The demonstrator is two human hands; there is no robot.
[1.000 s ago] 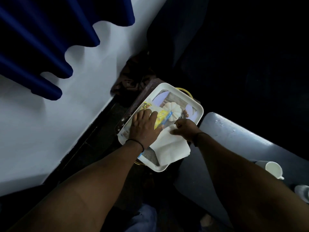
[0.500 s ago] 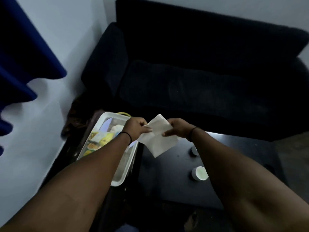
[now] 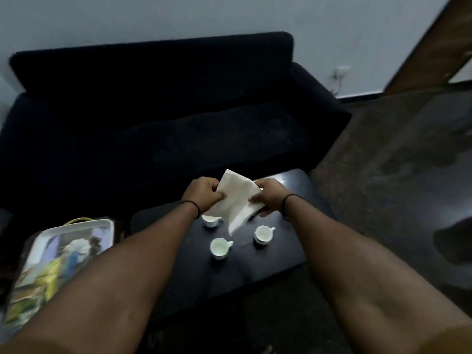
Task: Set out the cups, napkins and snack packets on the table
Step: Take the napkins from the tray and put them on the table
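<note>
Two-handed grip (image 3: 204,194) (image 3: 268,198) around napkin (image 3: 236,200)

bare forearms, no sleeves — a thin black band on each wrist, left hand (image 3: 204,194) and right hand (image 3: 268,196).

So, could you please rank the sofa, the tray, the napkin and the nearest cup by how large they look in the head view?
1. Sofa
2. Tray, though it lies nearer the camera and is partly hidden by the left arm
3. Napkin, held up towards the camera, so it looks bigger
4. Nearest cup
</note>
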